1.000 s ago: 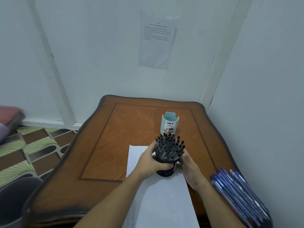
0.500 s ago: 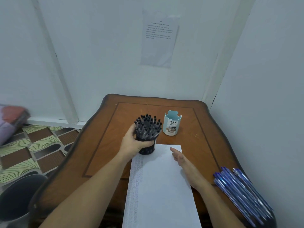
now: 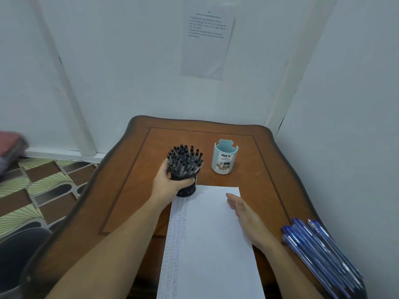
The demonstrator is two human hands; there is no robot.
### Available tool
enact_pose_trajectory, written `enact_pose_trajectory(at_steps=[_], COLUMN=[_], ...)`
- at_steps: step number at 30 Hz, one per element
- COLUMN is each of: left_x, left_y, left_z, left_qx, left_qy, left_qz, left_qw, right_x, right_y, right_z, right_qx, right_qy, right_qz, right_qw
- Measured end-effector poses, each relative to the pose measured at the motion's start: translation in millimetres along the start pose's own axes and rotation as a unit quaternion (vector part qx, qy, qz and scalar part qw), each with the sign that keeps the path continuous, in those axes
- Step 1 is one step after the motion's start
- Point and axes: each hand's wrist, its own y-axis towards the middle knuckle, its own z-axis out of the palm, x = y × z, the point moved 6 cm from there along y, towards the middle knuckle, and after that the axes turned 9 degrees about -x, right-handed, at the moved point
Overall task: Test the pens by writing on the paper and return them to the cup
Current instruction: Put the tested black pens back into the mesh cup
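Pens (image 3: 184, 159) with black caps stand packed in a black mesh cup (image 3: 186, 188) at the centre of the frame, right at the upper left corner of the paper (image 3: 211, 244). The left hand (image 3: 169, 182) grips the cup, with the thumb behind it and the fingers curled round its front. I cannot tell whether its base rests on the table. The right hand (image 3: 241, 209) lies on the upper right part of the paper, fingers straight and relaxed, holding nothing.

As I judge it, the cup should be kept upright and set down clear of the sheet's corner. That way the crowded pens do not spill and the writing area is free. The right hand can then pin the paper and draw one pen.

Faint marks run down the paper's left edge. To the right of the black cup stands a light blue organizer cup (image 3: 225, 157), with no pens showing above its rim. Loose blue pens (image 3: 319, 251) lie at lower right. The wooden table (image 3: 133, 201) sits in a white corner. A printed sheet (image 3: 207, 37) hangs at upper centre, and patterned floor (image 3: 38, 190) shows at left.
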Motion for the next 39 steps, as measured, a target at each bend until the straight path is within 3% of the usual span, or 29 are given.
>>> enact_pose_trajectory(at_steps=[7,12,23,31,39], left_x=[6.9,8.3,9.4,9.0,4.4], left_y=[3.2,2.9,3.7,2.5,-2.4], left_z=[0.0,0.8,0.6,1.3,2.2], left_qx=[-0.003,-0.006,-0.009,-0.008,-0.006], left_qy=[-0.007,-0.021,-0.03,-0.034,-0.044], left_qz=[0.004,0.002,-0.004,-0.005,-0.009], left_qw=[1.0,1.0,1.0,0.999,0.999], right_x=[9.8,27.7,55.3,57.4,46.2], right_y=[35.9,85.5,152.3,96.8,-8.9], right_z=[-11.9,-16.8,-8.2,-2.1,22.4], right_qx=[-0.087,-0.105,-0.149,-0.125,-0.097], right_qy=[-0.072,-0.11,0.084,0.134,0.176], right_qz=[0.029,0.074,0.069,-0.028,-0.038], right_qw=[0.993,0.986,0.983,0.983,0.979])
